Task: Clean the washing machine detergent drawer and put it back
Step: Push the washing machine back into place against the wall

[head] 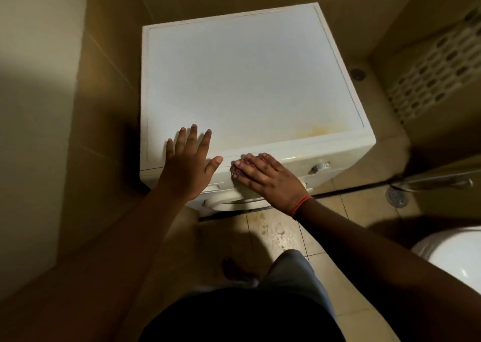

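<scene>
Standing in a tiled corner, one white washing machine (250, 81) is hemmed in by beige walls at its back and left, with a perforated white grille (437, 73) on the wall to its right. One round floor drain (397, 197) and one smooth white toilet rim (455, 253) are seen at the right. The left hand (188, 162) is laid flat on the matt lid, fingers (192, 136) spread straight. The right hand (263, 176), one red band at its wrist, is pressed with straight fingers against the front panel beside one round dial (318, 167). The detergent drawer (213, 187) lies flush in that panel, largely hidden between the two hands.
</scene>
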